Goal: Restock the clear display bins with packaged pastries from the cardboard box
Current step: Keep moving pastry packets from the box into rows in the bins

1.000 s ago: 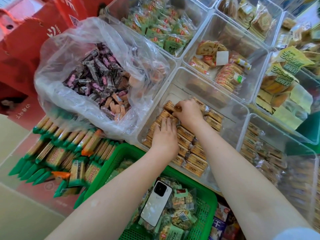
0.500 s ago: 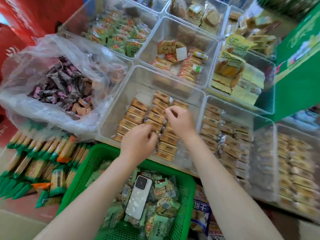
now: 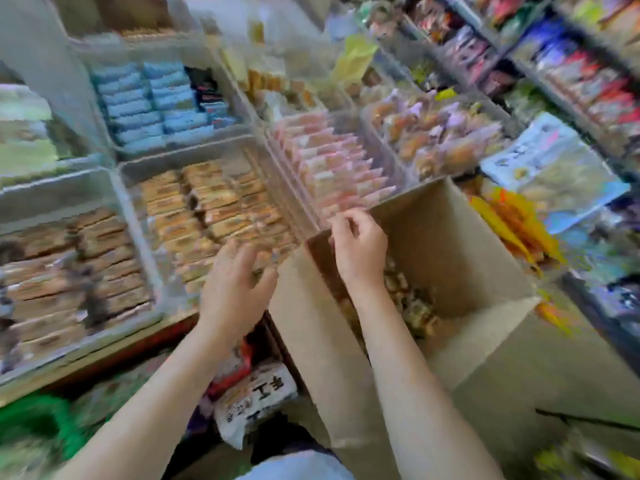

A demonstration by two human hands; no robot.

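We see the cardboard box open at lower right, a few packaged pastries left at its bottom. Our hands have left the clear bin they were arranging: right hand above the box, fingers loosely curled, holding nothing; left hand fingers spread. A refill likely follows.

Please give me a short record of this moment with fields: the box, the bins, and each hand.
view: head camera, blurred by motion
cardboard box: open, at right, beside the bins; packaged pastries at its bottom
clear display bins: several, side by side, holding rows of wrapped pastries
left hand: fingers spread, holds nothing, above the near edge of a bin, beside the box flap
right hand: over the box's far left corner, fingers curled; whether it holds anything cannot be told
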